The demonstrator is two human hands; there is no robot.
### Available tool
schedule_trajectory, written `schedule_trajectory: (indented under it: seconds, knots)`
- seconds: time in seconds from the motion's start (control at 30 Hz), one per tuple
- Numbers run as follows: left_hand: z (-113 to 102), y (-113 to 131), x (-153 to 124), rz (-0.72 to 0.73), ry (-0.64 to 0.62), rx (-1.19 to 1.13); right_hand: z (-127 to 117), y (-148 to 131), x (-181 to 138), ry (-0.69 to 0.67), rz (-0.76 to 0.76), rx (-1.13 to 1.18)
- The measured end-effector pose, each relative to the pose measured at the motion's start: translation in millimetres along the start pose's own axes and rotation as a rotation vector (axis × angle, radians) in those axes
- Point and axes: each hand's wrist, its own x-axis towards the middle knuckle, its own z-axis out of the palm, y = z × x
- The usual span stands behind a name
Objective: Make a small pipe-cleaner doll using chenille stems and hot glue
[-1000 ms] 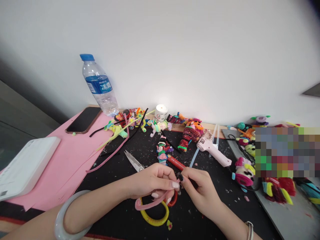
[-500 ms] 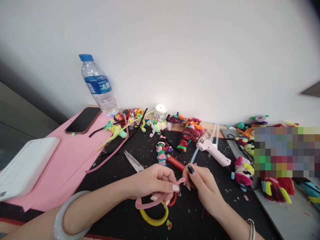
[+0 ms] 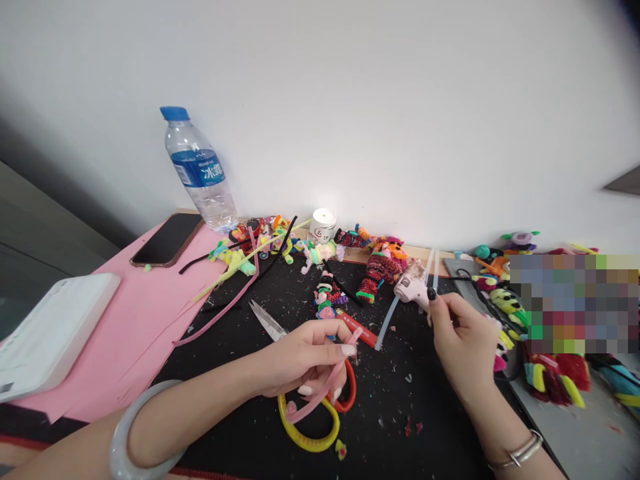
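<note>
My left hand [image 3: 307, 357] is closed on a pink pipe cleaner [image 3: 320, 390], pinched between thumb and fingers low in the middle of the black mat [image 3: 400, 400]. Under it lie scissors with yellow and red handle loops [image 3: 313, 427], their blades [image 3: 267, 320] pointing up-left. My right hand [image 3: 463, 337] has its fingers wrapped round the handle of the pink glue gun [image 3: 413, 287] further right. A clear glue stick [image 3: 386, 323] and a red pen-like tool [image 3: 357, 327] lie between the hands.
Pipe-cleaner figures [image 3: 327, 297] and loose stems [image 3: 225, 303] litter the mat. A lit candle [image 3: 323, 225] and a water bottle [image 3: 200, 170] stand by the wall. A phone [image 3: 167, 239] and a white box [image 3: 50, 333] rest on pink paper [image 3: 135, 320]. More figures [image 3: 550, 380] lie at right.
My right hand let go of the pipe cleaner's end and moved right and up to the glue gun. My left hand stayed put, still pinching the pink pipe cleaner.
</note>
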Motion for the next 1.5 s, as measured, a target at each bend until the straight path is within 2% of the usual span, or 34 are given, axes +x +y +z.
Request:
schedule_trajectory:
  seconds: [0.1,0.2,0.3,0.43,0.57,0.67,0.87,0.93,1.03,1.17,1.3,1.5]
  knots:
    - [-0.4,-0.8,0.4,0.009,-0.004,-0.024,3.6,11.4,10.2,0.056,-0.050,-0.159]
    - [-0.1,-1.5,1.3,0.031,0.008,-0.036,11.5,21.5,14.0,-0.044,-0.077,-0.297]
    - [0.3,-1.3,2.0,0.043,0.036,-0.020,17.6,26.7,12.1,-0.165,0.001,-0.394]
    - [0.0,-0.1,2.0,0.031,0.057,0.011,17.7,26.5,10.7,-0.258,0.106,-0.476]
    - [-0.9,-0.8,2.1,0.042,0.054,-0.001,13.3,24.7,14.7,-0.310,0.197,-0.425]
    - [-1.6,-1.7,2.5,0.045,0.059,-0.021,9.6,22.3,17.8,-0.235,0.246,-0.334]
    - [-3.5,-1.4,3.1,0.038,0.043,-0.026,2.5,12.6,13.4,0.076,0.258,-0.046]
    - [-3.9,-1.4,3.4,0.034,0.032,-0.029,1.0,10.4,9.1,0.091,0.263,0.054]
    - [-4.1,-1.8,3.7,0.033,0.036,-0.048,-0.1,9.5,3.4,-0.026,0.254,0.252]
    - [-4.6,-2.6,4.0,0.013,0.026,-0.070,0.2,8.4,-1.2,-0.284,0.170,0.464]
    - [-5.2,-3.5,3.8,0.015,0.023,-0.082,0.9,3.0,-4.4,-0.495,0.050,0.464]
    - [-4.6,-3.0,3.5,0.016,0.028,-0.080,2.0,-6.6,-5.8,-0.628,-0.002,0.442]
